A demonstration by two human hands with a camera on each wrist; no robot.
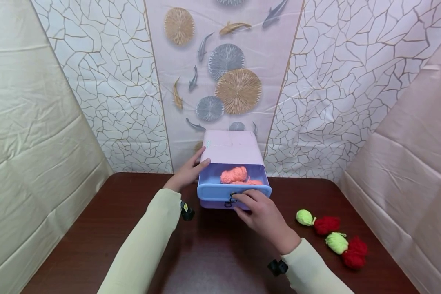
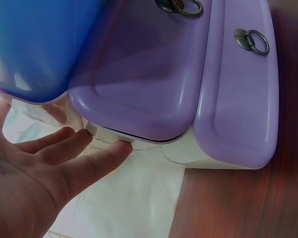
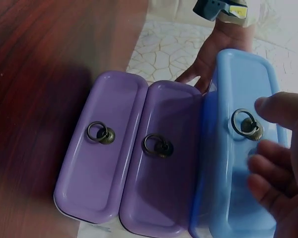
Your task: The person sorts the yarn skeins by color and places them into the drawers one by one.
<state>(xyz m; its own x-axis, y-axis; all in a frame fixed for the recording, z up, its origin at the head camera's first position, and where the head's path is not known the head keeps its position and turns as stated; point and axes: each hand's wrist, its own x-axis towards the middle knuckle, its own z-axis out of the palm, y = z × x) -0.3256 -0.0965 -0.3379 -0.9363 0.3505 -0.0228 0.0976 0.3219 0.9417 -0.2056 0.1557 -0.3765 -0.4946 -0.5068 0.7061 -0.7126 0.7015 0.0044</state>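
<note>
A small drawer cabinet [image 1: 232, 148] with a pale pink top stands near the table's back edge. Its blue top drawer [image 1: 214, 192] is pulled out, with coral yarn [image 1: 234, 174] inside. Below it are two purple drawers [image 2: 139, 84], both closed, each with a metal ring pull. My left hand [image 1: 186, 173] rests its straight fingertips against the cabinet's left side. In front of the blue drawer is my right hand [image 1: 262, 214]; in the right wrist view its thumb and loosely bent fingers are around the ring pull [image 3: 243, 122], apart from it.
To the right on the dark wooden table [image 1: 213, 261] lie two lime green yarn balls [image 1: 337, 243] and two red yarn bundles [image 1: 354, 253]. Patterned cloth [image 1: 132, 102] hangs behind the table, with pale cloth at both sides.
</note>
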